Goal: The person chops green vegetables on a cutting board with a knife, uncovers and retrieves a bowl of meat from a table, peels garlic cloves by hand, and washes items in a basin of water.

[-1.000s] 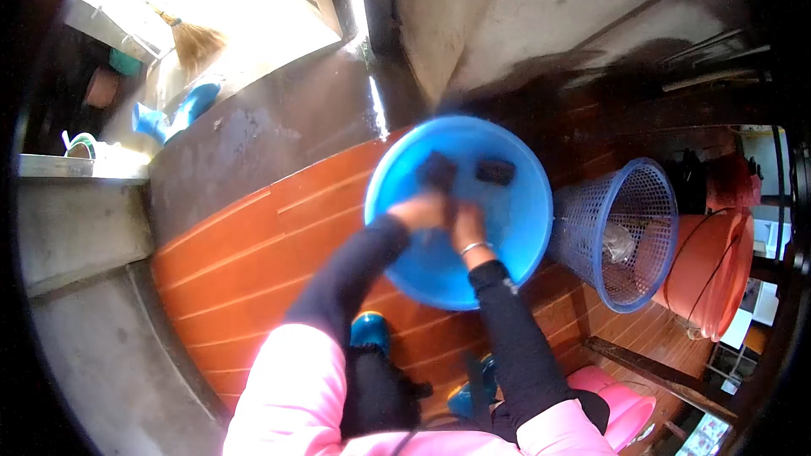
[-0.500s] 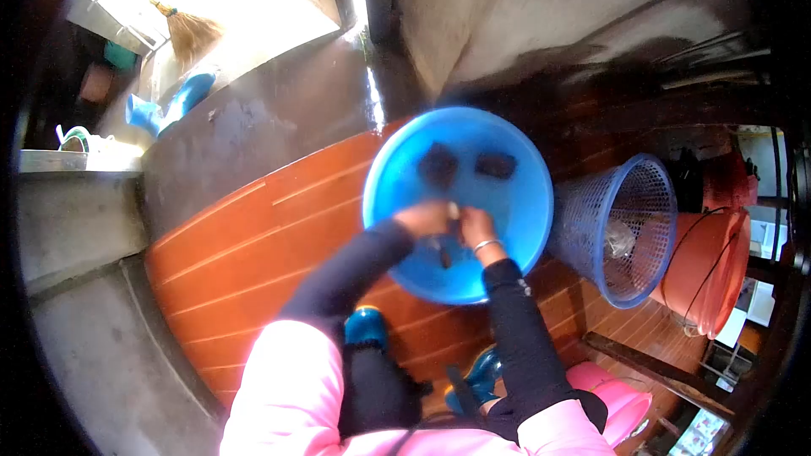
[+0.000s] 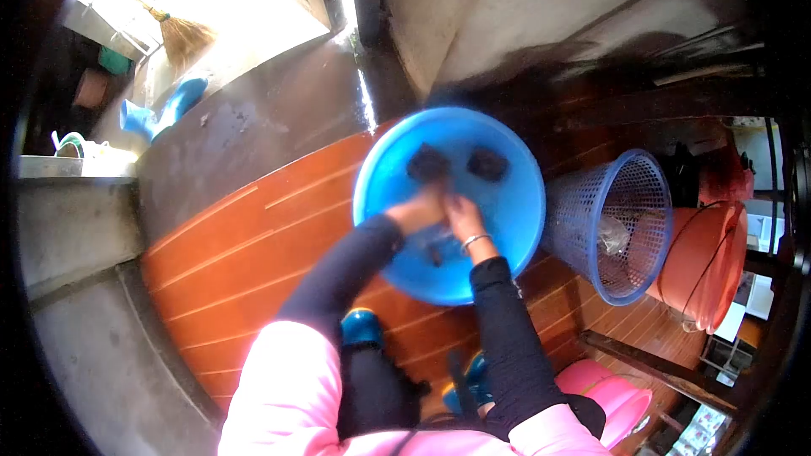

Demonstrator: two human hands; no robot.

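A round blue basin (image 3: 524, 236) sits on the floor in front of me. My left hand (image 3: 424, 208) and my right hand (image 3: 462, 218) meet over the middle of it, fingers curled in. Both are smeared by motion, and whatever lies between the fingers is hidden. A bracelet circles my right wrist. Two dark clumps lie at the basin's far side: a left clump (image 3: 427, 163), just beyond my left hand, and a right clump (image 3: 487, 165). Below my hands is a small dark piece (image 3: 435, 255), too blurred to name.
Right of the basin a blue mesh basket (image 3: 629, 279) lies tilted, with clear plastic inside, against an orange-red bucket (image 3: 714, 245). A pink tub (image 3: 621, 388) is at lower right. Blue boots (image 3: 173, 105) and a straw broom (image 3: 182, 34) are at upper left. A concrete ledge (image 3: 80, 228) borders the left.
My hands have moved slightly away from me and closer together, towards the left dark clump. The whole view has shifted a little left.
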